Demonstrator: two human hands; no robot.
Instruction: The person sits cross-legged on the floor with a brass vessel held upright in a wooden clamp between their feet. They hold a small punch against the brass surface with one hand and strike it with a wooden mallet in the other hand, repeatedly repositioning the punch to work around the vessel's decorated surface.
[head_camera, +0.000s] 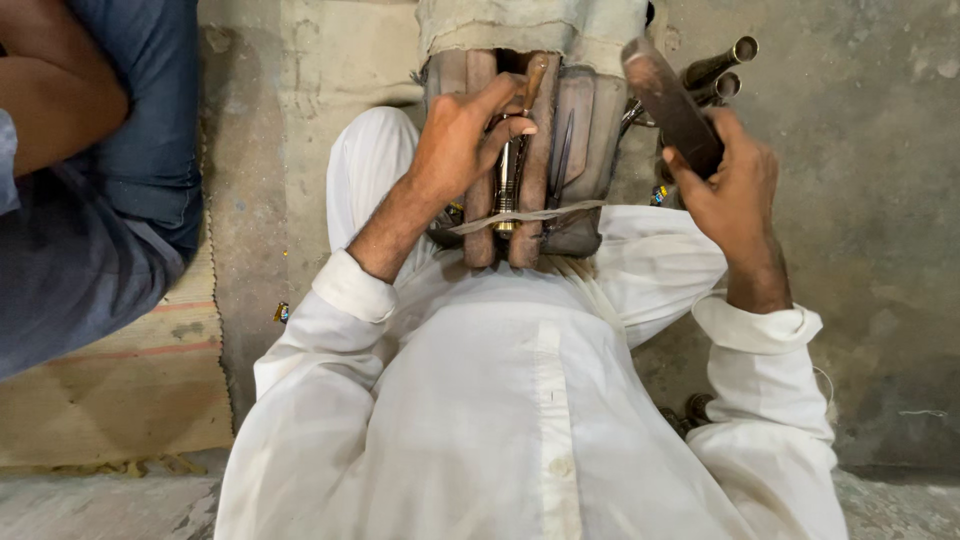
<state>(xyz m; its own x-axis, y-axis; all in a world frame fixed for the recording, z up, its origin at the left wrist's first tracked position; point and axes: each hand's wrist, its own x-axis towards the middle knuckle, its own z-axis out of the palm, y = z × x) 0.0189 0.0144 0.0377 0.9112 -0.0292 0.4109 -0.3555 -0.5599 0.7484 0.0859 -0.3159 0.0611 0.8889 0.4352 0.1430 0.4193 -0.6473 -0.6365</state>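
**Observer:** State the position of the workpiece.

**Operator:** The metal piece (507, 178), slim and shiny, stands upright in the slot of the wooden clamp (520, 160). The clamp consists of reddish-brown wooden bars set between my knees, directly in front of my torso. A pale strip (527, 215) crosses the clamp's lower part.

**Observer:** Left hand?

**Operator:** My left hand (462, 135) rests on top of the clamp, just left of the slot. The fingers are curled, with the index finger and thumb closed around the upper end of the metal piece. A thin brown stick (535, 80) rises past the fingertips; I cannot tell whether the hand grips it too.

**Observer:** Right hand?

**Operator:** My right hand (735, 180) is raised to the right of the clamp, clear of it. It is fully closed around the lower part of a hammer (668, 100) with a dark, flat-faced block head. The head points up and to the left, above and to the right of the metal piece, not touching it.

**Observer:** Surroundings?

**Operator:** Two metal tubes (722, 68) lie behind the hammer. Concrete floor (880, 200) lies beneath. A second person's arm and blue clothing (110, 190) sit at far left, well apart from the clamp.
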